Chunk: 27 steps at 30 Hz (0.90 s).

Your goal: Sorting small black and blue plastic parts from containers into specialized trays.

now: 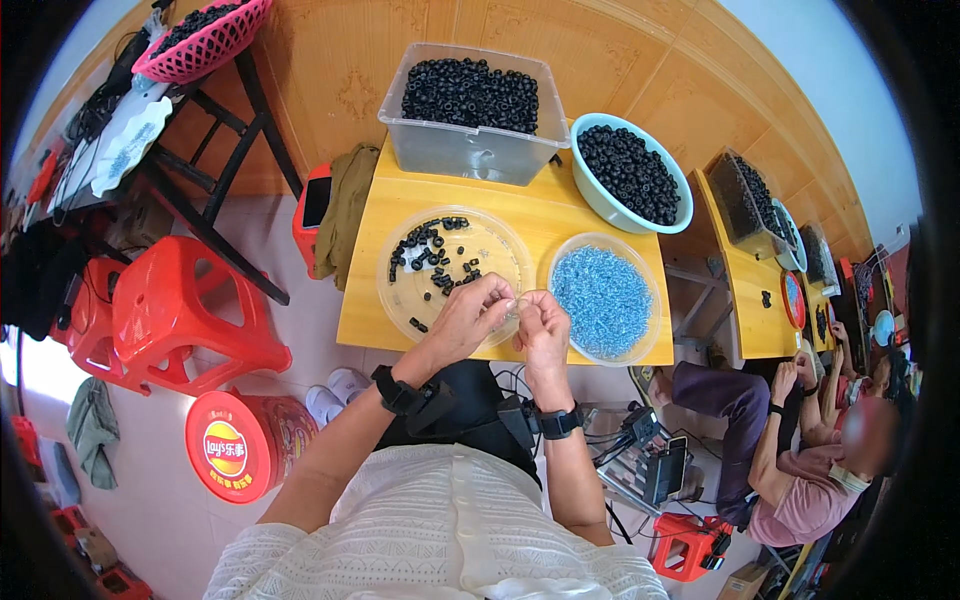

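My left hand [474, 313] and my right hand [544, 332] meet over the front edge of the yellow table, fingertips pinched together. What they hold between them is too small to make out. Under and beyond my left hand lies a round, shallow see-through tray [402, 299] with small black ring-shaped and cylindrical parts scattered in it. To the right of my right hand stands a round see-through bowl [655, 318] filled with small blue translucent pieces [603, 300]. Both wrists carry black straps with small devices.
A see-through plastic bin [455, 152] of black parts and a pale blue basin [662, 216] of black parts stand at the back. Red stools [185, 310] and a red tub [233, 447] are at left. On the right, a co-worker [805, 490] sits at another yellow table [733, 300].
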{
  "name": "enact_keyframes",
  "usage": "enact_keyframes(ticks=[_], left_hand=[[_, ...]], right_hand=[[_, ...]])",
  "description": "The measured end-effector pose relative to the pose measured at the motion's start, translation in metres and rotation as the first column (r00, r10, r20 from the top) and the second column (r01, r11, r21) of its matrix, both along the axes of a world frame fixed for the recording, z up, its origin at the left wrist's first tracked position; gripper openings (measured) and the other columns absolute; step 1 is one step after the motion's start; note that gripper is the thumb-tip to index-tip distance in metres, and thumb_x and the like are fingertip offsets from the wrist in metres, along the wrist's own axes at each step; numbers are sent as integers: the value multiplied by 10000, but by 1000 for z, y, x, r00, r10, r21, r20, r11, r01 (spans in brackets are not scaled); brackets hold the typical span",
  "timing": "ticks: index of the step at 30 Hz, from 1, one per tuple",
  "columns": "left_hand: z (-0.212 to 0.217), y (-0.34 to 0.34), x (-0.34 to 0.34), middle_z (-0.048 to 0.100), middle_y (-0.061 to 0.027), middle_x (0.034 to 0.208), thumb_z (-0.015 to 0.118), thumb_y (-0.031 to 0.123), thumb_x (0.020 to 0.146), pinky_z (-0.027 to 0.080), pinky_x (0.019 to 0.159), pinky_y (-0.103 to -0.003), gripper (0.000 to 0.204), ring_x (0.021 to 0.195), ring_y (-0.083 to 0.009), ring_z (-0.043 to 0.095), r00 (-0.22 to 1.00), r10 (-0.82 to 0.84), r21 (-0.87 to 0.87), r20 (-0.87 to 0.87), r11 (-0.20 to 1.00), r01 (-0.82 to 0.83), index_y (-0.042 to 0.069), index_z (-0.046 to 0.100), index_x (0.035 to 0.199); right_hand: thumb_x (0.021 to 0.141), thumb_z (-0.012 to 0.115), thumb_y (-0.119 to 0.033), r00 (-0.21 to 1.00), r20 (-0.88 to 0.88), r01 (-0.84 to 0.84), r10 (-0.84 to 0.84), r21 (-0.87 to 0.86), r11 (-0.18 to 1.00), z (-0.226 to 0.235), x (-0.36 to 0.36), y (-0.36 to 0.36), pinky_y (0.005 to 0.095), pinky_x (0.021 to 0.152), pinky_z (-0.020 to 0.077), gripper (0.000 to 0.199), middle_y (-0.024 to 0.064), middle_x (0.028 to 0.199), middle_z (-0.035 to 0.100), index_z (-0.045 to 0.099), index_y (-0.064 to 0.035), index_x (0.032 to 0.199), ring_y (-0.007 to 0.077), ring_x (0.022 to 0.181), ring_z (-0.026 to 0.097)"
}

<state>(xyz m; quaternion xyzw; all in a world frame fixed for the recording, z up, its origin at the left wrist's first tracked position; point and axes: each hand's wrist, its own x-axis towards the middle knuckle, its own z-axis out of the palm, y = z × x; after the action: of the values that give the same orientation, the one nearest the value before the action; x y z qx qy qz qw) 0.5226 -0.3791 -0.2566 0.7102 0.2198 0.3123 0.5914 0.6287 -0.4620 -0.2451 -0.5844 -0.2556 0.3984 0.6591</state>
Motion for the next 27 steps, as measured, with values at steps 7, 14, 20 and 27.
enact_keyframes(ticks=[7, 14, 20, 27], left_hand=[[-9, 1, 2, 565, -18, 811, 518, 124, 906, 472, 660, -212, 121, 700, -75, 544, 985, -65, -294, 163, 949, 111, 5, 534, 917], [-5, 1, -2, 563, -1, 811, 533, 176, 905, 452, 689, -207, 164, 725, -68, 528, 969, -77, -590, 235, 781, 205, 19, 562, 944], [-5, 17, -6, 555, 3, 760, 545, 136, 883, 437, 646, -193, 140, 684, -64, 515, 985, -148, -338, 92, 925, 170, 2, 585, 901], [-6, 21, -3, 534, 2, 696, 547, 116, 864, 417, 606, -198, 128, 645, -60, 496, 982, -185, -359, 46, 914, 189, -2, 573, 823]], right_hand=[[887, 507, -106, 868, -461, -117, 184, 170, 978, 0, 10, -2, 183, 403, 234, 55, -63, 538, 336, 507, -66, 850, 26, 417, 262], [885, 513, -95, 926, -348, -122, 150, 100, 987, 8, 10, 0, 199, 398, 258, 33, -29, 526, 399, 516, -68, 866, 57, 407, 307], [827, 536, -56, 379, 922, -123, 82, -38, 992, 19, 15, 1, 376, 471, 421, 29, 154, 628, 546, 527, -43, 851, 295, 529, 551], [798, 543, -34, 275, 957, -94, 88, -64, 993, 15, 18, 1, 421, 512, 443, 34, 199, 612, 556, 539, -25, 766, 360, 586, 581]])
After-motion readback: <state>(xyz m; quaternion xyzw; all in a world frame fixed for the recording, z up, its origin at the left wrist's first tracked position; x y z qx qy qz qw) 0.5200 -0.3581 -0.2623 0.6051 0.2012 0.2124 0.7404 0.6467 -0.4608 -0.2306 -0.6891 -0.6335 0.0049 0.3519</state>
